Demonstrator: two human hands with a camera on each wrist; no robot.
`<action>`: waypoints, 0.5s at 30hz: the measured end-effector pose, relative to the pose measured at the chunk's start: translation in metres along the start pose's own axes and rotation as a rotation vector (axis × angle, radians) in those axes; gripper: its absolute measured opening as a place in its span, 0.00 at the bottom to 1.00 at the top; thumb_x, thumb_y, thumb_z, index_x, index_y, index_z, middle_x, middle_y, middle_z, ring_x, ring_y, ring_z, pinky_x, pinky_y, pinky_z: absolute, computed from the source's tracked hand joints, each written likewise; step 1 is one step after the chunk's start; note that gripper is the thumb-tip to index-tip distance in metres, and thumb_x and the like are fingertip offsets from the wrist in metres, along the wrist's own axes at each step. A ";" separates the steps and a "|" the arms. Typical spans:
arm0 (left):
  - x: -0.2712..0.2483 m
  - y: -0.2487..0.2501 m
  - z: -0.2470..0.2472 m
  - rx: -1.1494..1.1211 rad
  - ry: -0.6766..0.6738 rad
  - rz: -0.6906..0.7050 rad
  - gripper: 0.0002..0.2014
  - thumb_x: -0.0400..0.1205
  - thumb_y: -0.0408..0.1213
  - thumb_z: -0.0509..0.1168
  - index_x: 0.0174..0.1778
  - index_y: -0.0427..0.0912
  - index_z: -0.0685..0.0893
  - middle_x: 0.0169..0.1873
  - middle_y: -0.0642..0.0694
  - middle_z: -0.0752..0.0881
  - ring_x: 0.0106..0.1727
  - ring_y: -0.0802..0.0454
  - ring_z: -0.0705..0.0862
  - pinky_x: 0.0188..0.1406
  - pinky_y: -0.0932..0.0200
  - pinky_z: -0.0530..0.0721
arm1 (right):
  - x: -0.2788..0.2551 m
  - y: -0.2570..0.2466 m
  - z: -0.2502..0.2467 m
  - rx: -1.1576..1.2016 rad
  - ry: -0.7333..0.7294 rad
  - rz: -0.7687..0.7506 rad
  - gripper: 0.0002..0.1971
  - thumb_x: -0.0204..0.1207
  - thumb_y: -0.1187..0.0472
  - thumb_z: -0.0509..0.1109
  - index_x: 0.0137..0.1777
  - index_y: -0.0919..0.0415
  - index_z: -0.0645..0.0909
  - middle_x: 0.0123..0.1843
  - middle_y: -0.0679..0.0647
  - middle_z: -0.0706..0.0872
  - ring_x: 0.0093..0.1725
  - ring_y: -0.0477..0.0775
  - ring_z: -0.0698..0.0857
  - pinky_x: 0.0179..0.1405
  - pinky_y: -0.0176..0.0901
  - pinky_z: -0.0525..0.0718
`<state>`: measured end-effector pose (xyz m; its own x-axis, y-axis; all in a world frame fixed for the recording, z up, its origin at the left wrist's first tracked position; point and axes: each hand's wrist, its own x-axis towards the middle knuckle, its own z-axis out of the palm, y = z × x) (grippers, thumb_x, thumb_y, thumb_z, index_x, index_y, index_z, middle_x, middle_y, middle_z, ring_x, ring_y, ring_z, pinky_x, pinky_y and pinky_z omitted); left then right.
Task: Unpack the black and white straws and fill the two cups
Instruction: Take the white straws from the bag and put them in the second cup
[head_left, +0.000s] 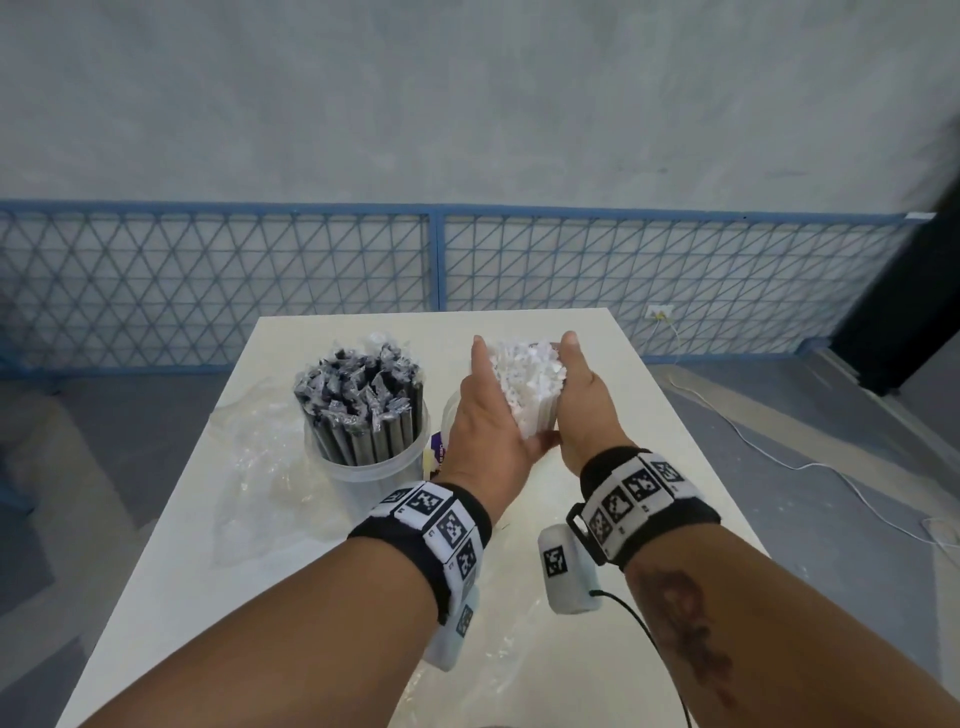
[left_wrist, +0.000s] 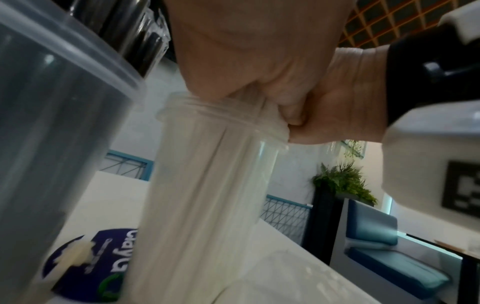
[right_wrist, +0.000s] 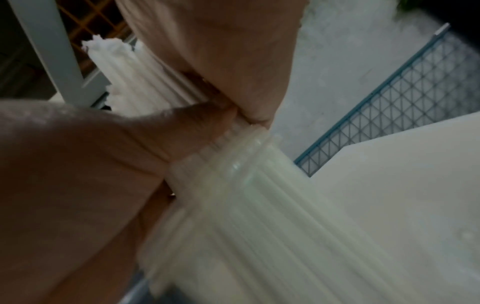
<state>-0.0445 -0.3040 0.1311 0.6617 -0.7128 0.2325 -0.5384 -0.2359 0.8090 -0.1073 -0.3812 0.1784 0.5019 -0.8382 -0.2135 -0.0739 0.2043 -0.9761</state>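
Behind the white table (head_left: 208, 519) runs a blue mesh fence (head_left: 311, 291) under a grey wall. On the table stands a clear cup (head_left: 363, 467) packed with black straws (head_left: 358, 400). Just right of that cup, the left hand (head_left: 488, 421) and right hand (head_left: 582, 410) press flat from both sides on a bundle of white straws (head_left: 530, 384), whose lower ends stand inside the second clear cup (left_wrist: 207, 185). Left of the black-straw cup lies crumpled clear plastic wrap (head_left: 260, 457).
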 end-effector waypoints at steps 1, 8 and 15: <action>0.000 0.001 -0.001 -0.003 0.031 0.044 0.65 0.72 0.45 0.82 0.85 0.53 0.33 0.78 0.40 0.67 0.80 0.44 0.68 0.77 0.54 0.70 | 0.002 -0.002 -0.002 0.053 -0.031 0.001 0.25 0.86 0.39 0.55 0.51 0.55 0.87 0.46 0.51 0.94 0.50 0.51 0.91 0.59 0.48 0.86; -0.009 0.005 -0.008 0.045 0.146 0.100 0.70 0.61 0.55 0.86 0.81 0.62 0.34 0.84 0.38 0.58 0.85 0.42 0.59 0.85 0.37 0.62 | 0.002 -0.002 -0.008 -0.067 -0.057 -0.070 0.22 0.86 0.40 0.56 0.66 0.51 0.84 0.60 0.41 0.86 0.60 0.37 0.83 0.56 0.35 0.74; -0.008 -0.008 -0.005 0.022 0.128 -0.021 0.72 0.63 0.55 0.84 0.85 0.50 0.32 0.88 0.37 0.41 0.90 0.43 0.41 0.89 0.47 0.48 | -0.001 -0.003 0.009 -0.306 -0.142 -0.244 0.31 0.83 0.37 0.59 0.83 0.45 0.63 0.82 0.48 0.68 0.80 0.49 0.68 0.79 0.52 0.64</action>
<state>-0.0431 -0.2927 0.1257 0.7334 -0.6175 0.2843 -0.5343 -0.2650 0.8027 -0.1000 -0.3767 0.1815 0.6488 -0.7608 0.0121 -0.1801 -0.1690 -0.9690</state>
